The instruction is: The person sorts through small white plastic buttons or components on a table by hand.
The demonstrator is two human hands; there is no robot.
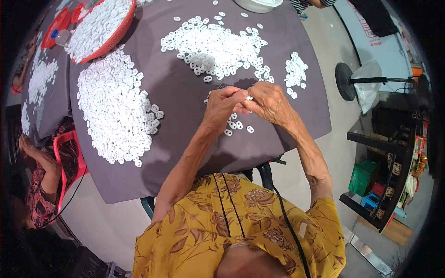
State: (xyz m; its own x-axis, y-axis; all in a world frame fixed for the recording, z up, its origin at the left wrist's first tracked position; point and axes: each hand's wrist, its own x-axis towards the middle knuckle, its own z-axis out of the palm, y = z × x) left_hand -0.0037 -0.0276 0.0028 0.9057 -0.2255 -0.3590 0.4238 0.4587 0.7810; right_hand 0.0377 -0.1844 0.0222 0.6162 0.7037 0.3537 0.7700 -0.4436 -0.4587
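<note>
My left hand point(221, 105) and my right hand point(270, 103) meet over the near part of the table, fingers pinched together. Between their fingertips shows a small white oval piece point(249, 97), mostly covered by the fingers. Similar white oval pieces with dark marks, a few of them loose point(238, 125), lie just under my hands. Beyond my fingers spreads a wide pile of these pieces point(215, 46). A larger heap point(113, 109) lies left of my left hand, and a small cluster point(295, 73) sits to the right of my right hand.
A red basket point(121, 37) full of white pieces stands at the far left, beside a clear bottle point(60, 37). At the far edge is a white bowl point(259, 5). Other people sit at the left and far side. A black stand point(345, 81) and shelf point(382, 171) are on the right.
</note>
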